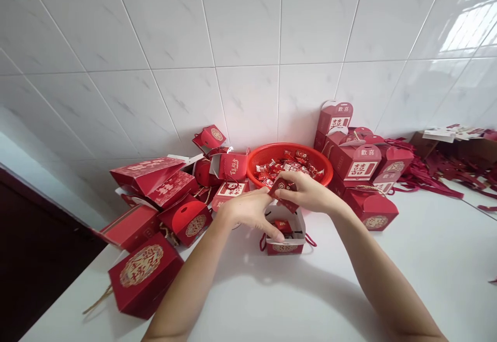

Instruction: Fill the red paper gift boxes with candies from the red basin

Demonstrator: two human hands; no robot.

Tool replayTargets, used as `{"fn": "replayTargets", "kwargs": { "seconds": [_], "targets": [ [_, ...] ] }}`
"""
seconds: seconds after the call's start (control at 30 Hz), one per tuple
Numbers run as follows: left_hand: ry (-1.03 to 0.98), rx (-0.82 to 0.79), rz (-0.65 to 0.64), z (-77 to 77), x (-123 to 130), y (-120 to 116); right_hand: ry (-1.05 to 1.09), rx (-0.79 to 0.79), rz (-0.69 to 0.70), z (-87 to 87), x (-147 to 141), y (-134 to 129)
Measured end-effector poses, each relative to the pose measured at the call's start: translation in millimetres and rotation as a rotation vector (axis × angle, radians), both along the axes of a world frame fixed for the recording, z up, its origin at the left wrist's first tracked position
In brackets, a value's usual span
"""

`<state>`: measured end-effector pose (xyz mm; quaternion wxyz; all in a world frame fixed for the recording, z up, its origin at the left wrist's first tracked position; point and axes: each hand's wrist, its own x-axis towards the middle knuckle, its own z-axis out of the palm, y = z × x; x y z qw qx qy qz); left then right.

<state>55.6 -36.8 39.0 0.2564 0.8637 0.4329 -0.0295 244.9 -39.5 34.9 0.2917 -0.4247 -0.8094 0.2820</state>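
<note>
A small red gift box (285, 249) stands open on the white table, its white inside facing up, with red cord loops at both sides. Inside it lies a red-wrapped candy (282, 226). My left hand (248, 210) grips the box from the left, thumb at the front rim and fingers reaching towards the back. Between the thumb and fingers of my right hand (305, 189) is a dark red printed piece (285, 197), held above the back of the box. Whether it is a packet or a flap I cannot tell.
Behind the box, a red plastic basket (328, 168) holds many wrapped candies. Red gift boxes (145, 274) are heaped on the left, and more boxes (359, 161) are stacked on the right. Red ribbons (419, 176) lie farther right, near a carton (423, 145). A tiled wall (248, 99) closes the back.
</note>
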Motion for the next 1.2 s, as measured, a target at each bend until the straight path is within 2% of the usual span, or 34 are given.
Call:
{"fn": "replayTargets", "kwargs": {
  "seconds": [0.1, 0.2, 0.33, 0.53, 0.6, 0.7, 0.8, 0.87, 0.93, 1.07, 1.2],
  "targets": [
    [-0.035, -0.028, 0.007, -1.2, -2, 2, -0.064, -0.022, 0.054, -3.1, 0, 1],
    [0.06, -0.027, 0.03, -0.2, -3, 2, -0.185, -0.038, 0.019, -3.6, 2, 0],
    [0.144, -0.019, -0.001, 4.2, -3, 1, -0.356, -0.09, 0.004, -1.4, 4, -2],
    [0.132, -0.02, -0.033, 6.2, -7, 3, -0.414, -0.088, 0.005, 7.2, 14, -6],
    [0.097, -0.026, -0.05, 5.8, -11, 5, -0.439, -0.047, -0.028, 12.2, 20, -11],
    [0.054, -0.024, -0.053, 6.7, -19, 8, -0.514, 0.01, -0.157, 19.6, 29, -20],
    [0.003, -0.004, -0.043, 9.1, -25, 10, -0.623, -0.018, -0.24, 24.6, 31, -27],
    [-0.048, 0.022, -0.049, 10.0, -25, 11, -0.664, -0.074, -0.171, 25.8, 28, -29],
    [-0.131, 0.03, -0.067, 8.8, -22, 10, -0.665, -0.124, -0.042, 25.3, 24, -27],
    [-0.29, -0.026, -0.171, 0.5, -11, 11, -0.663, -0.154, 0.148, 22.2, 18, -22],
    [-0.252, -0.069, -0.256, -6.7, -2, 12, -0.671, -0.162, 0.236, 19.7, 19, -20]
  ]
}}
